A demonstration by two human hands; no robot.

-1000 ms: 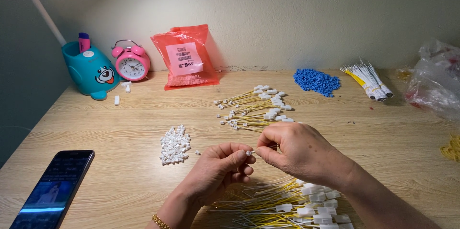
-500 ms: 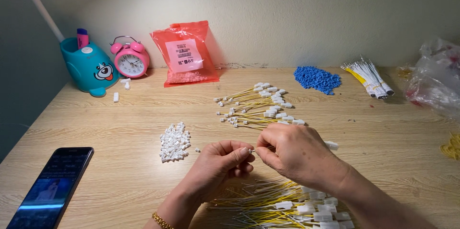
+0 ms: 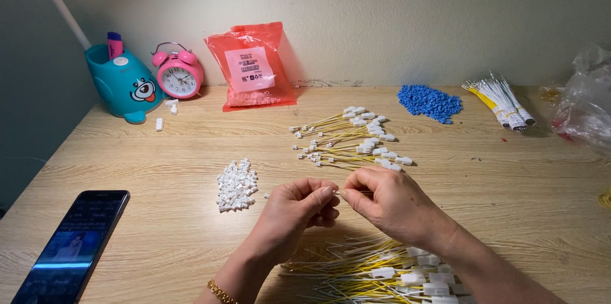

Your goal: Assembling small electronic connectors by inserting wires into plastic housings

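Observation:
My left hand (image 3: pixel 294 213) and my right hand (image 3: pixel 389 202) meet fingertip to fingertip over the wooden desk (image 3: pixel 159 164). Between them they pinch a small white connector on a thin yellow wire (image 3: pixel 335 192). A small heap of loose white connectors (image 3: pixel 235 184) lies just left of my left hand. Beyond my hands is a spread of yellow wires with white connectors on their ends (image 3: pixel 349 140). Under my wrists lies another pile of yellow wires with white plugs (image 3: pixel 382 272).
A dark phone (image 3: pixel 70 250) lies at the near left. At the back stand a teal pen holder (image 3: pixel 122 81), a pink alarm clock (image 3: pixel 179 76) and a red bag (image 3: pixel 251 67). Blue pieces (image 3: pixel 429 101), a wire bundle (image 3: pixel 501 100) and a plastic bag (image 3: pixel 584 103) are at the right.
My hands stay together at the same spot, with small finger movements on the wire and connector. The view has shifted slightly.

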